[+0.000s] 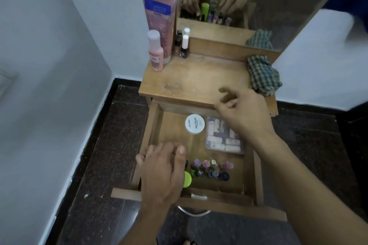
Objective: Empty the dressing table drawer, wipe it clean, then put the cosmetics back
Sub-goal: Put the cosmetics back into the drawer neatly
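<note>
Standing by the dressing table, one sees the drawer (pixel 171 133) pulled out at lower centre of the frame, below the tabletop (pixel 195 79). By my judgement the emptying stage is partly done.

Placement:
- A tube (pixel 159 18), a pink bottle (pixel 155 51) and polish bottles (pixel 184 45) stand upright at the upper left of the tabletop, beside the mirror (pixel 288 6). This probably keeps them away from the drawer during wiping.
- The cloth (pixel 262 74) lies bunched at the right edge of the tabletop, within reach for the wipe and not yet in use.

Drawer contents:
- A white jar (pixel 194 123) sits lid-up near the back.
- A clear pouch (pixel 225 137) packed with small pieces lies just right of the jar.
- Small bottles (pixel 211 169) stand upright in a cluster at the front, with pink, purple and dark caps.
- A green cap (pixel 187 179) shows just left of the cluster, partly under the left grip (pixel 161 167).

Grips:
- The left grip is low over the front left of the drawer with fingers curled. Blur hides whether it grasps anything.
- The right grip (pixel 245 111) hovers above the drawer's back edge, fingers loosely bent, released, with nothing in it.

Drawer appearance: plain brown wood with low walls. The floor is bare on its left side.
</note>
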Available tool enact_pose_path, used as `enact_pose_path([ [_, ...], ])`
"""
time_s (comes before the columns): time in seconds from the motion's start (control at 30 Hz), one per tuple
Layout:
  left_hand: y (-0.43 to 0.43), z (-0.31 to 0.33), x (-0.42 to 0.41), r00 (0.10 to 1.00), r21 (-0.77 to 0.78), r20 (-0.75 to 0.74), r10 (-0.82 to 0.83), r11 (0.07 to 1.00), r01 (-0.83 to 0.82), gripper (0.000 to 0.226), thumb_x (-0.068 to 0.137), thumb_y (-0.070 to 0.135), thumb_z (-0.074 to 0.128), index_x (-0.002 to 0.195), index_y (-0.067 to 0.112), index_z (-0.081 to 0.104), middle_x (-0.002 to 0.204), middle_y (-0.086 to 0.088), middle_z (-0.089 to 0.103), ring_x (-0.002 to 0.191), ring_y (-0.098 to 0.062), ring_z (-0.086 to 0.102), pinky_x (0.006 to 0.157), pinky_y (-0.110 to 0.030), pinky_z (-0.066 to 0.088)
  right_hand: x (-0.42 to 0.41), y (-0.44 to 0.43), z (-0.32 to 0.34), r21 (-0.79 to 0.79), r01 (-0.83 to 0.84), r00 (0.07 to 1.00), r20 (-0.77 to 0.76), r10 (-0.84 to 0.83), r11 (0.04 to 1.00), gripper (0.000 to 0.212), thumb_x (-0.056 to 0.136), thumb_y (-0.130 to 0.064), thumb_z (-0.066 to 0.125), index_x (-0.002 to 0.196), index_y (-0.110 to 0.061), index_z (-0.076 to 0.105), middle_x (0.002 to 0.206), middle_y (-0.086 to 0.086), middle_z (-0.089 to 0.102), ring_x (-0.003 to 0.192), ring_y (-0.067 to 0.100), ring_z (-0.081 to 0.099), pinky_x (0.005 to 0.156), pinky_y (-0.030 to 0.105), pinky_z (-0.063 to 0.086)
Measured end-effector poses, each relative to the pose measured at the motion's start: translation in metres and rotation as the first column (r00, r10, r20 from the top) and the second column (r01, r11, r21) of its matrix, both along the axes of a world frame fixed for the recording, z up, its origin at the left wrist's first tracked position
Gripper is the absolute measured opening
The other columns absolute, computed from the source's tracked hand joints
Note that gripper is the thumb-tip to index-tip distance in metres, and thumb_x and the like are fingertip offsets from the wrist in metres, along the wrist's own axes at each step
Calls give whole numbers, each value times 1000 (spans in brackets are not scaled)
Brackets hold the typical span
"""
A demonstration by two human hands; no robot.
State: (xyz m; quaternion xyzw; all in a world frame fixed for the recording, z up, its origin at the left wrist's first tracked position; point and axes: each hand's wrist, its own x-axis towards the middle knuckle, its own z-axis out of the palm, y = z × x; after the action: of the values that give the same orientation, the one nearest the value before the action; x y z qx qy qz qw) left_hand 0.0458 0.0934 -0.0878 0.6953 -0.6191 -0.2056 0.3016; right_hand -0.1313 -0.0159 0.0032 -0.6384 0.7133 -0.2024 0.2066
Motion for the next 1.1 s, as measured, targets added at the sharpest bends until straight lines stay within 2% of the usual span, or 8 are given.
enact_pose_path([
  [0.17, -2, -2, 1, 1000, 7, 4, 13, 1000, -13, 63, 101, 65, 12, 98, 36, 67, 94, 26, 62, 93, -3, 51, 93, -48, 36, 54, -89, 17, -213, 42, 998, 64, -29, 976, 36, 87, -30, 65, 123, -29, 69, 103, -9, 71, 99, 17, 67, 88, 36, 55],
  [0.37, -5, -3, 1, 999, -8, -33, 28, 1000, -28, 59, 102, 65, 13, 98, 37, 66, 90, 28, 59, 91, 2, 47, 92, -39, 32, 92, -143, 16, -284, -39, 990, -139, -1, 958, 34, 92, -24, 63, 126, -28, 67, 117, -2, 71, 110, 22, 64, 83, 33, 48],
  [0.47, -5, -4, 1, 999, -5, -40, 31, 1000, -31, 62, 102, 64, 12, 97, 34, 67, 89, 26, 59, 90, 2, 45, 89, -36, 29, 95, -151, 11, -252, -92, 971, -236, 31, 963, 26, 94, -20, 62, 118, -24, 70, 113, -1, 71, 103, 21, 66, 77, 33, 48],
  [0.63, -4, -5, 2, 999, -21, -49, 21, 1000, -22, 62, 102, 62, 13, 98, 33, 68, 89, 25, 61, 89, 2, 45, 88, -34, 27, 94, -153, 7, -285, -82, 970, -242, 11, 955, 19, 96, -15, 60, 110, -23, 69, 104, -5, 68, 92, 15, 62, 79, 31, 51],
  [0.73, -3, -5, 3, 998, -14, -56, 15, 1000, -16, 65, 102, 63, 11, 99, 32, 68, 91, 23, 62, 91, 1, 46, 90, -36, 29, 88, -148, 13, -289, -98, 963, -269, 18, 952, 18, 95, -14, 59, 109, -21, 69, 94, -8, 60, 85, 11, 52, 72, 27, 40],
  [0.83, -3, -4, 4, 997, -15, -70, 21, 1000, -22, 69, 102, 64, 10, 99, 29, 69, 93, 19, 65, 93, -4, 49, 93, -41, 31, 71, -128, 21, -356, -96, 972, -234, 10, 929, 14, 92, -16, 61, 102, -21, 70, 94, -8, 66, 85, 9, 54, 73, 27, 47],
  [0.93, -3, -3, 2, 997, -18, -79, 20, 1000, -22, 73, 101, 64, 7, 100, 27, 70, 96, 16, 68, 95, -6, 49, 94, -43, 32, 39, -90, 21, -402, -89, 991, -130, 39, 911, 12, 86, -23, 58, 93, -22, 69, 92, -4, 73, 85, 16, 66, 74, 36, 55],
  [1.1, -1, -1, 1, 995, -22, -101, 29, 999, -32, 76, 100, 64, 4, 98, 26, 70, 92, 14, 67, 93, -11, 52, 90, -41, 29, -8, 15, 9, -308, -92, 991, -125, 56, 947, 22, 92, -24, 68, 112, -18, 76, 100, 0, 71, 89, 16, 65, 82, 36, 53],
])
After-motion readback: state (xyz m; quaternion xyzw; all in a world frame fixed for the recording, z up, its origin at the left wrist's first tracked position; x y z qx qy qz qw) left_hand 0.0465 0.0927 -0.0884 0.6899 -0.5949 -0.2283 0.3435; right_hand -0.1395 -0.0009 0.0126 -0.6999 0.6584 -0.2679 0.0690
